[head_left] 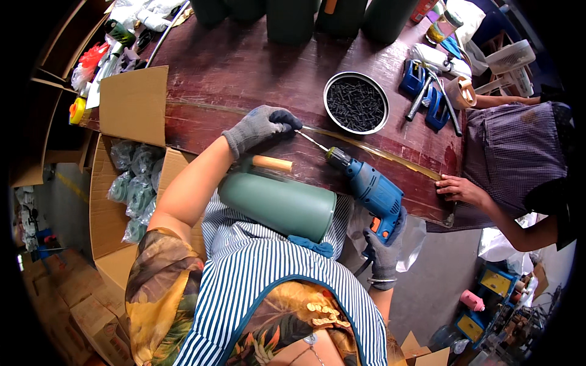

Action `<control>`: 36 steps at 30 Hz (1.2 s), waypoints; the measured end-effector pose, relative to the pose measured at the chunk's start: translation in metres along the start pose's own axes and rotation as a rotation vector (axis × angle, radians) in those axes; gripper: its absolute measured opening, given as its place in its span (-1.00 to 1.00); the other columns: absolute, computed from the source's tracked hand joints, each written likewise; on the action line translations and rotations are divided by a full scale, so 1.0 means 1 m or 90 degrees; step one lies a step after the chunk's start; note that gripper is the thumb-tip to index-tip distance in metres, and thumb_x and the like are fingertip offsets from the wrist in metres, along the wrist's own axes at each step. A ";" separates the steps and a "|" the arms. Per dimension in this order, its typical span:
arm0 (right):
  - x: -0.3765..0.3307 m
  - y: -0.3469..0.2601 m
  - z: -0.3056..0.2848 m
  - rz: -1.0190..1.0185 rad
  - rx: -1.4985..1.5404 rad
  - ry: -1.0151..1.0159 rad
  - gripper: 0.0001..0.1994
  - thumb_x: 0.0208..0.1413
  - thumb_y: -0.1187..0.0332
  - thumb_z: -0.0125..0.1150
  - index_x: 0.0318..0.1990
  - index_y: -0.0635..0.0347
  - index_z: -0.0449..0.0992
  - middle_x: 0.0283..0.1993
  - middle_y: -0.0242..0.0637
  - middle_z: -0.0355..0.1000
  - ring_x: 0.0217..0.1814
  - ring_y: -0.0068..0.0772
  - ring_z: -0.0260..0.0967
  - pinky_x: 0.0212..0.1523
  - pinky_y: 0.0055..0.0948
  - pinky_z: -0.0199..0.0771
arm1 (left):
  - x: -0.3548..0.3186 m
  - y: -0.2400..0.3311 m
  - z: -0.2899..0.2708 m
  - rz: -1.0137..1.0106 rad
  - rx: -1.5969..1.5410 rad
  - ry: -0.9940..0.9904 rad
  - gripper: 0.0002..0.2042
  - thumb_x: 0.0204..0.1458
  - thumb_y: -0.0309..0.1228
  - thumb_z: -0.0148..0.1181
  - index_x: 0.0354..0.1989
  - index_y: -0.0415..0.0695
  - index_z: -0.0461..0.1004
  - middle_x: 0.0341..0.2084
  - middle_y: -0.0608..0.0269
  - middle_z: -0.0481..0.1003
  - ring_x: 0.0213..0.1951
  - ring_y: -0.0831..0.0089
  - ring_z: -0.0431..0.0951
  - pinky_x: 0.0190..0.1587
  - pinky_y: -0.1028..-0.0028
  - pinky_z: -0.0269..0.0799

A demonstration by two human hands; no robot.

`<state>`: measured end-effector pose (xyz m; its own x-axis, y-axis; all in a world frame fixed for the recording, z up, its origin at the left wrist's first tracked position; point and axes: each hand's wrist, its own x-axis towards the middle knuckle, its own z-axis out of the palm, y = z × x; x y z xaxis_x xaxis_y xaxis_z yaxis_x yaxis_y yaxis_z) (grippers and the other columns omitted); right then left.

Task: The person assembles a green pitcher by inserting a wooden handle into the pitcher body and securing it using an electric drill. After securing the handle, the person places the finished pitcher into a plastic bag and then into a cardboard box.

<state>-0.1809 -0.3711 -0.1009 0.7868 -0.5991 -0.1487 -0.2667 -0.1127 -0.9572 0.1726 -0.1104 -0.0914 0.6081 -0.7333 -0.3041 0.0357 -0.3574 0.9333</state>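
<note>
My right hand (386,249), in a grey glove, is wrapped round the handle of a blue power drill (373,190). The drill's long bit (312,141) points up and left. At its tip is my gloved left hand (264,127), fingers pinched together; whatever they hold there is too small to make out. A dark green cylinder (278,204) lies on its side across my lap, beneath the left wrist. A wooden handle (272,163) sticks out along its far side. Ahead of the drill, a round tin (356,76) full of black screws stands on the table.
Several green cylinders (290,24) stand at the table's far edge. Blue-handled tools (421,85) lie to the right. A co-worker's hand (464,190) rests at the right table edge, by a brass-coloured strip (390,152). An open cardboard box (101,201) with plastic-wrapped parts stands left.
</note>
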 end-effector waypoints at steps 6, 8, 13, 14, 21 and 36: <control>0.000 -0.009 0.003 0.038 0.007 -0.007 0.04 -0.15 0.48 0.52 0.51 0.18 -0.02 0.43 -0.14 0.15 0.42 -0.26 0.18 0.37 -0.31 0.26 | -0.002 -0.001 0.007 0.039 -0.031 0.031 -0.64 0.03 -0.72 0.04 -0.01 -0.24 0.59 -0.14 0.25 0.64 -0.09 0.53 0.58 0.08 0.48 0.49; 0.002 -0.004 0.002 0.033 -0.001 -0.006 0.04 -0.15 0.48 0.52 0.51 0.18 -0.02 0.43 -0.14 0.15 0.42 -0.26 0.18 0.37 -0.30 0.25 | 0.001 0.004 0.013 0.146 0.143 0.058 -0.65 0.02 -0.69 0.09 -0.01 -0.21 0.59 -0.15 0.24 0.65 -0.08 0.54 0.60 0.07 0.46 0.51; -0.001 0.005 -0.001 -0.005 0.046 -0.010 0.04 -0.13 0.47 0.54 0.51 0.15 -0.02 0.42 -0.15 0.17 0.38 -0.25 0.22 0.34 -0.30 0.30 | 0.006 0.000 0.007 0.125 0.051 -0.039 -0.57 0.03 -0.70 0.09 0.11 -0.20 0.51 0.00 0.26 0.59 0.04 0.54 0.54 0.17 0.44 0.44; -0.001 -0.012 -0.003 0.115 0.150 -0.029 -0.03 -0.03 0.38 0.52 0.50 0.13 -0.01 0.42 -0.19 0.16 0.36 -0.28 0.24 0.28 -0.17 0.39 | 0.007 0.003 0.006 0.101 0.012 -0.032 -0.58 0.04 -0.71 0.08 0.12 -0.22 0.51 -0.02 0.26 0.59 0.05 0.54 0.52 0.19 0.44 0.41; 0.032 0.022 -0.024 0.407 0.671 -0.283 -0.33 0.35 -0.15 -0.03 0.31 0.30 0.27 0.13 0.06 0.45 0.01 -0.01 0.54 -0.04 -0.12 0.66 | -0.003 -0.002 0.015 0.169 0.425 0.157 -0.53 0.06 -0.50 0.24 0.21 -0.13 0.46 0.04 0.12 0.57 0.04 0.16 0.58 0.23 0.25 0.40; 0.045 0.004 -0.096 0.524 0.544 -0.188 -0.32 0.32 -0.18 -0.01 0.12 0.42 0.39 -0.17 0.11 0.53 -0.46 -0.13 0.53 -0.47 -0.39 0.61 | -0.086 -0.005 0.018 0.064 0.188 0.063 -0.60 -0.07 -0.44 0.40 0.02 -0.15 0.63 -0.08 0.15 0.60 0.02 0.31 0.60 0.17 0.34 0.46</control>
<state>-0.2005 -0.4747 -0.0873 0.6816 -0.0308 -0.7311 -0.3799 0.8390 -0.3895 0.1055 -0.0558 -0.0731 0.6721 -0.7183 -0.1797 -0.2513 -0.4496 0.8572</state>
